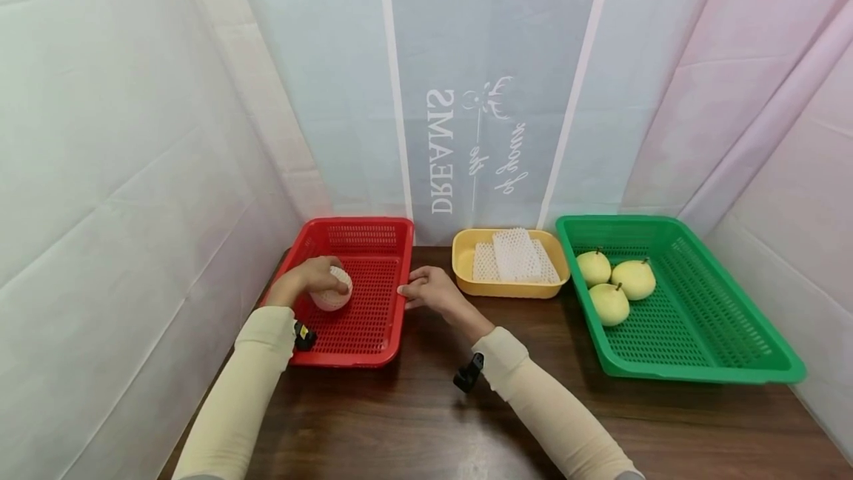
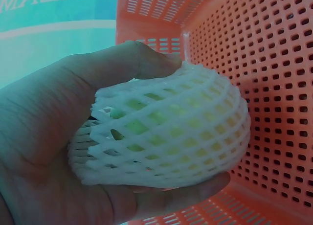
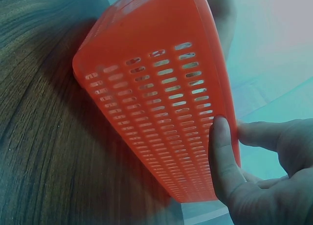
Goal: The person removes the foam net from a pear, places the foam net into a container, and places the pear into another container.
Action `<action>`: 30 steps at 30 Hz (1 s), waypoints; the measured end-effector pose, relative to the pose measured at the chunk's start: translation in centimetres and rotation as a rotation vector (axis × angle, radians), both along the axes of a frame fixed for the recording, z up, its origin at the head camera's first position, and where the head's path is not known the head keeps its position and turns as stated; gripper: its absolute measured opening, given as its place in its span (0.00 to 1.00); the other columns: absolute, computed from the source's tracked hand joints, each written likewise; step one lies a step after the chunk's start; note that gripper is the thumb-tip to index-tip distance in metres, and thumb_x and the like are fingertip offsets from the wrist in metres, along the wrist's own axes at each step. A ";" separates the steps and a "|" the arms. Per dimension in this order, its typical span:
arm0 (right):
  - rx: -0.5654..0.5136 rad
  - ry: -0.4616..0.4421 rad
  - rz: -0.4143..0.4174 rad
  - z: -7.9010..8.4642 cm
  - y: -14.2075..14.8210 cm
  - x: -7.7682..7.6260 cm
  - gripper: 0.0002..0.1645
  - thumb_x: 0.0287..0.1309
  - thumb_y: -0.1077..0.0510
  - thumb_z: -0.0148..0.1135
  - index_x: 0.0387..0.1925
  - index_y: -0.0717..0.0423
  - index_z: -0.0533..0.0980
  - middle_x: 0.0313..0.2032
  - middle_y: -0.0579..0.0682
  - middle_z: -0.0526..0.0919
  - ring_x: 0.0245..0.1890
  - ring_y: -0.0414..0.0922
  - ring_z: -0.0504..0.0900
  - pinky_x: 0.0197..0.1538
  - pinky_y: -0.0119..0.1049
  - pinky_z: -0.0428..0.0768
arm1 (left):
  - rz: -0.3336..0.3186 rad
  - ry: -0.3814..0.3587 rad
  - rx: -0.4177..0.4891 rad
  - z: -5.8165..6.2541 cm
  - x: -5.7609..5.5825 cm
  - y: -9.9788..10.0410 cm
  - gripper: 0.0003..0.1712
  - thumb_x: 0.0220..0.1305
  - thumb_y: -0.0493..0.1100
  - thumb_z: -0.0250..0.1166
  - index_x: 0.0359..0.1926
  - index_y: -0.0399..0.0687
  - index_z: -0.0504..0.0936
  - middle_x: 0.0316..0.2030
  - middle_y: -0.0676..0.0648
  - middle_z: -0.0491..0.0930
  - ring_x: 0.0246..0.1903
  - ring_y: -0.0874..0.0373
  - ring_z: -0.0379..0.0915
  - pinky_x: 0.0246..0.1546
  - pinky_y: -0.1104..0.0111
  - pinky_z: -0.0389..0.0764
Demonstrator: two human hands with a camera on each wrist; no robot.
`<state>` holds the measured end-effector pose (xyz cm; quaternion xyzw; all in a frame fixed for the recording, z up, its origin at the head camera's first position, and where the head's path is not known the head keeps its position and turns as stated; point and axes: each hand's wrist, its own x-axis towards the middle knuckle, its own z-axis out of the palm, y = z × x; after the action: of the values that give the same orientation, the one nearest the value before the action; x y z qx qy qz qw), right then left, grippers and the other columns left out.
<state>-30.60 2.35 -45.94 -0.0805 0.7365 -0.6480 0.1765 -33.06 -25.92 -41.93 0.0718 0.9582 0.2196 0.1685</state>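
My left hand (image 1: pixel 316 274) reaches into the red basket (image 1: pixel 373 295) and grips a pear in a white foam net (image 1: pixel 329 300). In the left wrist view, thumb and fingers lie on opposite sides of the netted pear (image 2: pixel 171 132), and yellow-green skin shows through the mesh. My right hand (image 1: pixel 435 291) pinches the basket's right rim. The right wrist view has the thumb on the outer side of the red basket wall (image 3: pixel 161 102), with a fingertip across the rim. Whether the pear touches the basket floor I cannot tell.
A yellow tray (image 1: pixel 509 290) holding white foam nets (image 1: pixel 516 256) stands at the back middle. On the right is a green basket (image 1: pixel 693 339) with three bare pears (image 1: pixel 634 279) at its left side. Curtains enclose the back and sides of the wooden table (image 1: pixel 426 421).
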 end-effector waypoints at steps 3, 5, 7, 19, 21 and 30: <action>0.004 0.006 0.005 0.0 0.0 0.1 0.28 0.70 0.63 0.68 0.63 0.75 0.71 0.45 0.65 0.89 0.31 0.44 0.90 0.53 0.53 0.88 | -0.009 0.012 -0.007 0.1 0.1 0.1 0.43 0.67 0.50 0.72 0.75 0.33 0.69 0.71 0.28 0.72 0.69 0.34 0.71 0.62 0.45 0.80; 0.002 0.009 0.005 0.0 0.0 0.1 0.27 0.70 0.63 0.68 0.63 0.75 0.71 0.45 0.65 0.89 0.31 0.44 0.90 0.54 0.55 0.87 | -0.016 0.018 -0.007 0.2 0.1 0.2 0.42 0.67 0.50 0.72 0.75 0.34 0.70 0.71 0.29 0.72 0.68 0.35 0.71 0.61 0.45 0.80; 0.000 0.011 0.005 0.1 0.0 0.1 0.27 0.70 0.63 0.68 0.62 0.75 0.71 0.45 0.65 0.89 0.31 0.44 0.90 0.55 0.56 0.86 | -0.022 0.024 -0.005 0.3 0.2 0.3 0.41 0.66 0.50 0.72 0.74 0.35 0.72 0.70 0.29 0.73 0.66 0.36 0.73 0.60 0.46 0.81; 0.002 0.002 0.006 0.0 0.1 0.0 0.25 0.71 0.61 0.68 0.62 0.72 0.72 0.45 0.63 0.89 0.31 0.44 0.90 0.55 0.55 0.87 | -0.062 0.056 -0.015 1.1 0.4 0.9 0.37 0.66 0.52 0.71 0.71 0.38 0.76 0.68 0.31 0.76 0.65 0.37 0.74 0.60 0.45 0.80; 0.001 0.000 0.007 -0.1 0.1 0.0 0.26 0.71 0.61 0.68 0.62 0.72 0.72 0.45 0.63 0.89 0.31 0.44 0.90 0.55 0.55 0.87 | -0.066 0.056 -0.009 1.2 0.5 1.1 0.37 0.67 0.53 0.71 0.70 0.38 0.76 0.67 0.31 0.77 0.62 0.38 0.76 0.59 0.46 0.80; -0.003 0.003 0.004 -0.2 0.2 0.0 0.24 0.71 0.61 0.68 0.61 0.71 0.73 0.46 0.63 0.89 0.32 0.44 0.90 0.55 0.55 0.87 | -0.073 0.055 0.019 1.5 0.6 1.5 0.37 0.67 0.53 0.70 0.70 0.38 0.76 0.62 0.34 0.81 0.57 0.43 0.77 0.57 0.48 0.81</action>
<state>-30.56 2.50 -46.09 -0.0834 0.7358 -0.6485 0.1765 -32.45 -24.41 -40.41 0.1144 0.9571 0.2204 0.1495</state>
